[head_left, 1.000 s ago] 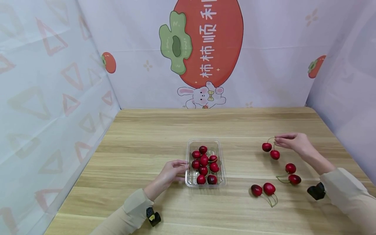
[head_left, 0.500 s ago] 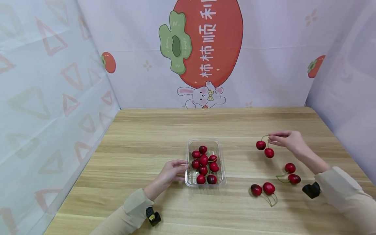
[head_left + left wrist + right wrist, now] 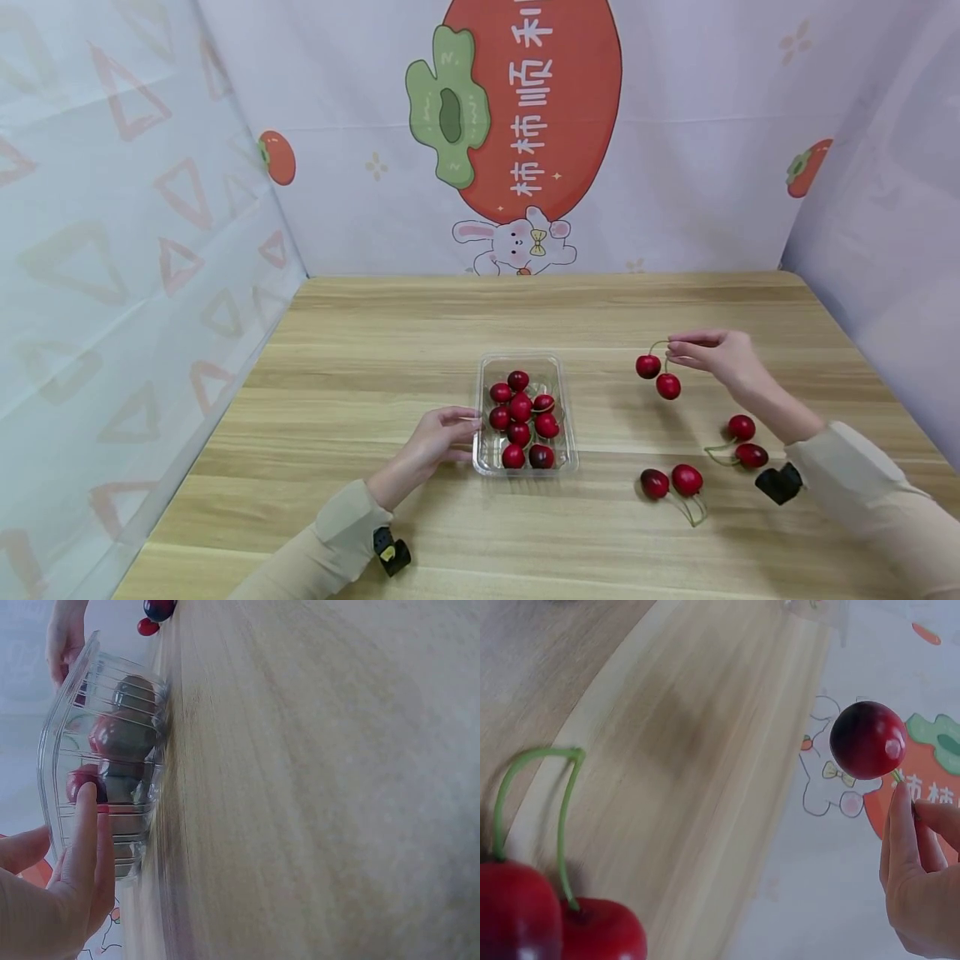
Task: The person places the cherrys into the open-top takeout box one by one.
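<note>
A clear plastic box [image 3: 572, 433] with several red cherries [image 3: 520, 408] in it stands near the middle of the wooden table. My left hand [image 3: 433, 440] lies along its left side; in the left wrist view, fairly straight fingers [image 3: 84, 847] touch the ribbed wall. To the right of the box, my right hand [image 3: 726, 360] pinches the green stems of a pair of cherries [image 3: 667, 386] between thumb and fingertips. Both fruits dangle above the table. In the right wrist view, one hanging cherry [image 3: 868, 741] shows and the other is out of sight.
Two more stemmed pairs lie on the table at the right: one pair of cherries [image 3: 751, 456] below my right forearm, another pair of cherries [image 3: 687, 481] nearer the front. Printed cloth walls [image 3: 337, 83] enclose the table [image 3: 360, 333] at the back and sides.
My right hand has moved left and slightly toward the back, carrying the cherry pair closer to the box. The left hand and the box have stayed in place.
</note>
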A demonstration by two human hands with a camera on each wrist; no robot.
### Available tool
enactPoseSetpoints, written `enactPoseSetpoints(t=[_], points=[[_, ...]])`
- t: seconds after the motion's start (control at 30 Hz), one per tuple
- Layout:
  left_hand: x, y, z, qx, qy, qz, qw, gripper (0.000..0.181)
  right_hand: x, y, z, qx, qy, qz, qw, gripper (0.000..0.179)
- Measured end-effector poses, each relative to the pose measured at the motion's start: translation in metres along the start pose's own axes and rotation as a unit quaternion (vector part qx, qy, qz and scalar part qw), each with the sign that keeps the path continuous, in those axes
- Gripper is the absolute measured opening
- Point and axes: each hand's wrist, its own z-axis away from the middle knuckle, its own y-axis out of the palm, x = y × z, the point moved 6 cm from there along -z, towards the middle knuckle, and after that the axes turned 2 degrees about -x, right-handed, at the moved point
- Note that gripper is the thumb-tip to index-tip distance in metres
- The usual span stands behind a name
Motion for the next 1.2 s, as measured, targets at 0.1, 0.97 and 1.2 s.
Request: enactPoseSetpoints(t=[0.1,0.97,1.2], points=[[0.000,0.000,0.000,-0.002,0.001,-0.001,1.0000,0.035,0.002,0.005,0.000,0.005,-0.003,0.002,1.0000,0.041],[-0.001,0.001,0.001,-0.007,-0.002,-0.006,1.0000,0.035,0.024,0.056,-0.003,0.035,0.002,-0.041,0.9986,0.050],[-0.001,0.001,0.001,-0.009,-0.004,-0.006,0.9999,0.034,0.028,0.073,-0.003,0.048,0.003,-0.077,0.9958,0.045]])
